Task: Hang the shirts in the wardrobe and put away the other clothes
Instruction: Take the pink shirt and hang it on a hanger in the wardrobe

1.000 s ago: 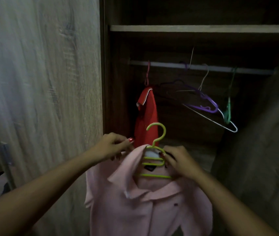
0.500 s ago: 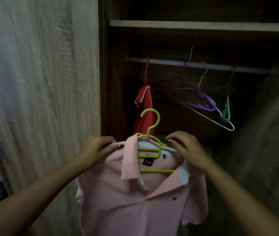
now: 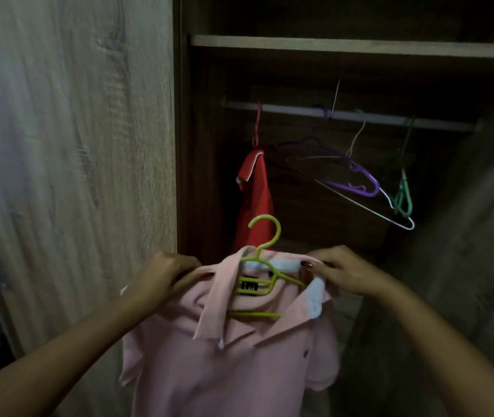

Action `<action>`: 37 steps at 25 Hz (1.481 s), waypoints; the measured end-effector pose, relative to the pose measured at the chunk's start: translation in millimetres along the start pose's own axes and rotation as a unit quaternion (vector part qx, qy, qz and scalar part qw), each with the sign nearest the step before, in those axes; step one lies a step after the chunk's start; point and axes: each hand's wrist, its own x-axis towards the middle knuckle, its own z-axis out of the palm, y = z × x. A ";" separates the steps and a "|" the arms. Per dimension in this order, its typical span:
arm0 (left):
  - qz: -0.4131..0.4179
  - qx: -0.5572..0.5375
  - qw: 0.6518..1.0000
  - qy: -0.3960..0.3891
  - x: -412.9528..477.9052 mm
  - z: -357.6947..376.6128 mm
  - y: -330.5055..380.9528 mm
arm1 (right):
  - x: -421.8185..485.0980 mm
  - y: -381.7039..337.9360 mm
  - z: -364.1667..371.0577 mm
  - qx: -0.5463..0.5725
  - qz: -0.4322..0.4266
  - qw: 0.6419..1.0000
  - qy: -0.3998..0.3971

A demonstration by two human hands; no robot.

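Observation:
A pink polo shirt point(image 3: 227, 356) hangs from a lime-green hanger point(image 3: 265, 236) in front of the open wardrobe. My left hand point(image 3: 166, 273) pinches the shirt's left shoulder seam. My right hand point(image 3: 345, 270) grips the collar and right shoulder over the hanger's arm. The hanger's hook points up, well below the metal rail point(image 3: 360, 117). A red polo shirt point(image 3: 254, 203) hangs on the rail's left end, just behind the green hook.
Empty hangers hang on the rail to the right: a purple hanger point(image 3: 357, 179), a white wire hanger point(image 3: 390, 218) and a green hanger point(image 3: 403, 194). A shelf point(image 3: 345, 48) runs above the rail. The wooden wardrobe door point(image 3: 74, 161) stands open at left.
Both hands have spread outward along the shirt's shoulders. The collar has opened and the shirt now sits wider on the green hanger.

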 end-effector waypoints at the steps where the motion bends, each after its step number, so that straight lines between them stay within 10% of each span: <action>1: -0.015 -0.016 1.000 0.010 0.1 0.7 0.7 | -1.1 -5.5 -0.3 0.086 0.009 0.996 0.015; 3: -0.042 -0.056 0.997 0.043 1.7 -0.9 0.0 | -1.5 -6.8 -2.7 0.187 0.023 0.981 0.034; 12: -0.054 -0.148 0.986 0.051 22.3 2.1 8.8 | -23.5 -11.9 -9.5 0.012 -0.044 0.992 0.119; 23: -0.104 -0.249 0.962 0.033 110.6 36.1 25.6 | -113.1 -40.2 -117.1 0.183 0.116 0.974 0.066; 28: -0.093 -0.269 0.959 -0.022 167.2 48.3 34.9 | -154.1 -50.6 -149.9 0.242 0.130 0.939 0.208; 37: -0.286 -0.168 0.942 -0.052 151.4 55.3 -7.0 | -122.5 -79.0 -172.0 0.264 0.143 0.908 0.293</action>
